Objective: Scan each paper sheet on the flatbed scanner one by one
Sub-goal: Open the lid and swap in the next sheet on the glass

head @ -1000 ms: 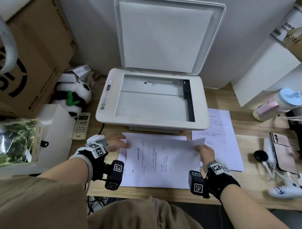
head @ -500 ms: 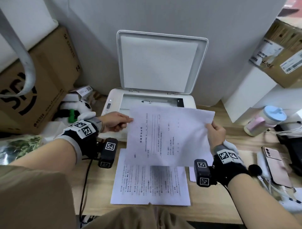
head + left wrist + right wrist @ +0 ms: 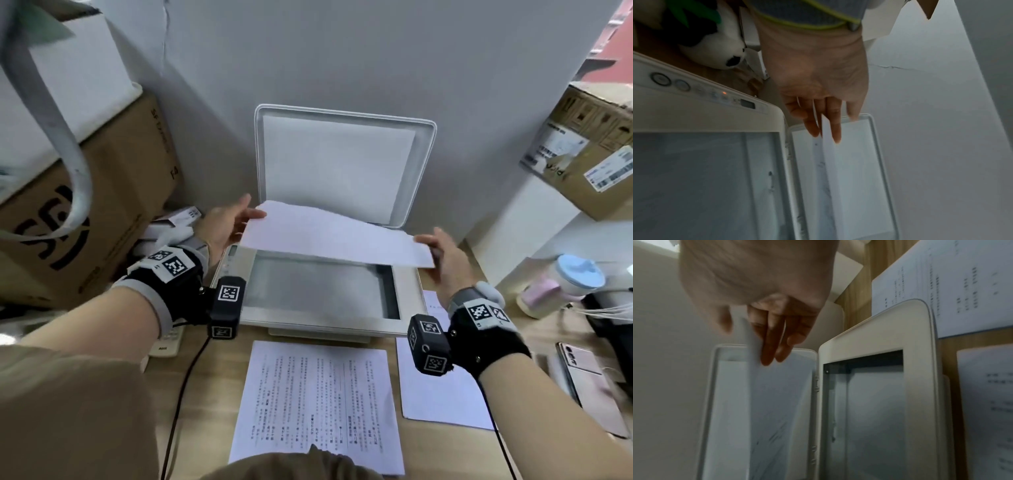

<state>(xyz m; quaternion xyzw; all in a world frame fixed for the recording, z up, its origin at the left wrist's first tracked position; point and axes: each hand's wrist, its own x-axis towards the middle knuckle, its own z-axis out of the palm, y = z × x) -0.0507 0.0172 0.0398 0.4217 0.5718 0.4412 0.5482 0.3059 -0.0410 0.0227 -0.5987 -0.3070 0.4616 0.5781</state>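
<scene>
A white flatbed scanner (image 3: 406, 301) stands on the desk with its lid (image 3: 342, 164) raised against the wall and its glass (image 3: 315, 287) bare. I hold one paper sheet (image 3: 329, 234) above the glass, blank side up and tilted. My left hand (image 3: 233, 222) pinches its left edge; my right hand (image 3: 442, 257) pinches its right edge. In the left wrist view the left hand (image 3: 826, 123) holds the sheet (image 3: 830, 170) edge-on between thumb and fingers. In the right wrist view the right hand (image 3: 764, 340) grips the sheet (image 3: 768, 402) beside the scanner (image 3: 920, 353).
A printed sheet (image 3: 318, 404) lies on the desk in front of the scanner, another sheet (image 3: 442, 387) to its right. Cardboard boxes (image 3: 102, 205) and a panda plush (image 3: 715, 45) crowd the left. A phone (image 3: 582, 363), a bottle (image 3: 565, 284) and cables sit at the right.
Both hands lifted the top sheet off the desk pile, raised it and turned it over above the scanner glass. A second printed sheet is now uncovered on the desk.
</scene>
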